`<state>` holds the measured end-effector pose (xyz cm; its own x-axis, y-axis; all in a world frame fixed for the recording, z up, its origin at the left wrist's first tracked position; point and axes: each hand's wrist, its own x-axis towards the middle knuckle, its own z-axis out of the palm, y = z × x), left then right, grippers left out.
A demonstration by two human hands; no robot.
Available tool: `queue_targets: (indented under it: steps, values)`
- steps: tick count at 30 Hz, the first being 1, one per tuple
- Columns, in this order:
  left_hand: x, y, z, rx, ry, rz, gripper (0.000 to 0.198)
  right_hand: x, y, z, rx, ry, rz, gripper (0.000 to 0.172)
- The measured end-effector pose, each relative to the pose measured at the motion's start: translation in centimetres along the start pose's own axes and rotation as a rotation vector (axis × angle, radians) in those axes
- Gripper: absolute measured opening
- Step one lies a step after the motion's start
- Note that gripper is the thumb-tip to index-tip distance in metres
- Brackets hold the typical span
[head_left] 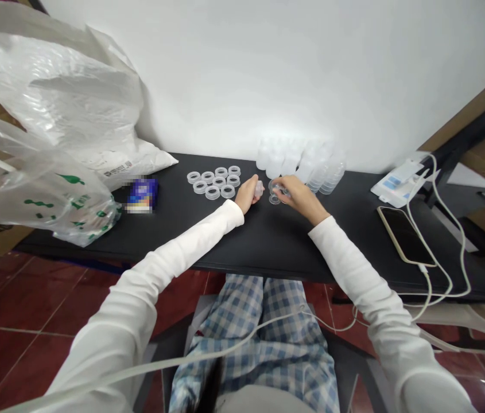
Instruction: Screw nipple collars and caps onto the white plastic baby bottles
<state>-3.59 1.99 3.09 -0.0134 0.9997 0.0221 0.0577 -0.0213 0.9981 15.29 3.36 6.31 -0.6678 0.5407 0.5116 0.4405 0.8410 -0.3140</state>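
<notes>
My left hand (247,194) is closed around a small clear plastic piece (259,189) above the middle of the black table. Just to its right, my right hand (294,191) has its fingers curled down over clear round pieces; a flat clear ring (274,199) lies below its fingertips. Whether those fingers grip a piece cannot be made out. Several translucent rings (212,192) lie in rows left of my left hand. Behind my right hand stand several translucent bottles (275,163), near the white wall.
The black table (173,229) has large plastic bags (96,109) and a blue packet (142,194) at the left. On the right lie a phone (404,236), a white cable (449,212) and a white-and-blue package (397,182). A cable also crosses my lap.
</notes>
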Motion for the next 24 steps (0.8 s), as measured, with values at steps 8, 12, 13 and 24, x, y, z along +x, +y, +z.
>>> queue_targets:
  steps: [8, 12, 13, 24]
  values:
    - [0.7, -1.5, -0.6, 0.378, 0.23, 0.284, 0.036, -2.1, 3.1, -7.2, -0.212, -0.011, 0.396, 0.014]
    - [0.3, -1.7, -0.9, 0.67, 0.151, 0.387, 0.03, -3.9, 4.4, -9.4, -0.161, -0.188, 0.657, 0.013]
    - [0.2, -1.5, -0.9, 0.731, 0.137, 0.386, 0.025, -4.2, 4.8, -9.6, -0.189, -0.235, 0.724, 0.015]
    - [-0.7, -0.8, -0.9, 1.218, 0.194, 0.339, 0.029, -3.9, 4.5, -9.8, -0.411, -0.349, 0.927, 0.014]
